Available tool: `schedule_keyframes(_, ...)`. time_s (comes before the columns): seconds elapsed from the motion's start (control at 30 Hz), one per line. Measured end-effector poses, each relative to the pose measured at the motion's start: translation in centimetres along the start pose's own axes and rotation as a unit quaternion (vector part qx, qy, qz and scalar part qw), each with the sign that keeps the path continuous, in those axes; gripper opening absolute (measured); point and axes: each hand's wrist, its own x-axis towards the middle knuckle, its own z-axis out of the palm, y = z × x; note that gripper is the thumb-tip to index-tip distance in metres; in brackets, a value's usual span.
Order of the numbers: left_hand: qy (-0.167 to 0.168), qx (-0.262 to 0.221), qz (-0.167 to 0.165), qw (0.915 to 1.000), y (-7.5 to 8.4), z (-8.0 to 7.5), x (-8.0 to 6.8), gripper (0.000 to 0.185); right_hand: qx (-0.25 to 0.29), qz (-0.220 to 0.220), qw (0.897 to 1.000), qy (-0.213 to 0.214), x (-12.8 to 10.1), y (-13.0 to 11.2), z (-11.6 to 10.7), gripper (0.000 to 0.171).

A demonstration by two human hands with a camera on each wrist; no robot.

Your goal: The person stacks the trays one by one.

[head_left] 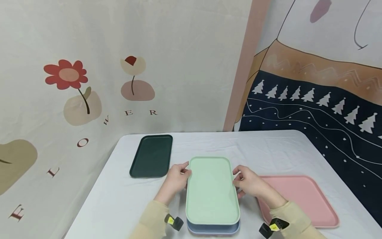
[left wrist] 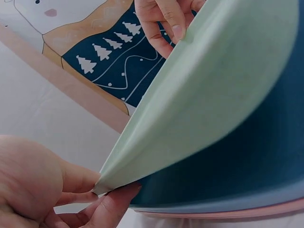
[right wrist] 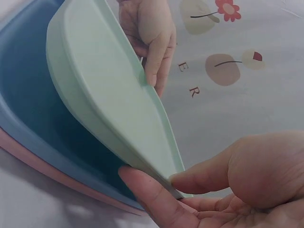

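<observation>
Pale-green tray (head_left: 212, 191) raised over blue tray (head_left: 213, 229), toward near edge of tabletop (head_left: 104, 205); left hand (head_left: 176, 177) and right hand (head_left: 247, 181) pinch opposite long rims (likely for balance). Dark green tray (head_left: 152, 156) by far left corner, pink tray (head_left: 307, 199) toward right edge.

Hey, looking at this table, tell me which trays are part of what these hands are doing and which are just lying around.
In the job:
- light green tray, held by left hand and right hand
- blue tray under it
- pink rim beneath the blue

Seemingly just lying about:
- dark green tray, untouched
- wide pink tray, not held
</observation>
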Motion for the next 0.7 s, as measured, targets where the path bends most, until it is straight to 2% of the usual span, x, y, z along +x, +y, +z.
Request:
schedule_keyframes(0.4, -0.007, 0.033, -0.024, 0.9991, -0.14, 0.33, -0.08, 0.05, -0.012, 0.011, 1.0, 0.009, -0.07, 0.26, 0.27, 0.028)
schedule_keyframes(0.7, -0.005, 0.07, -0.018, 0.9974, 0.04, 0.42, -0.41, 0.05, -0.02, 0.013, 1.0, 0.002, -0.27, 0.27, 0.34, 0.027)
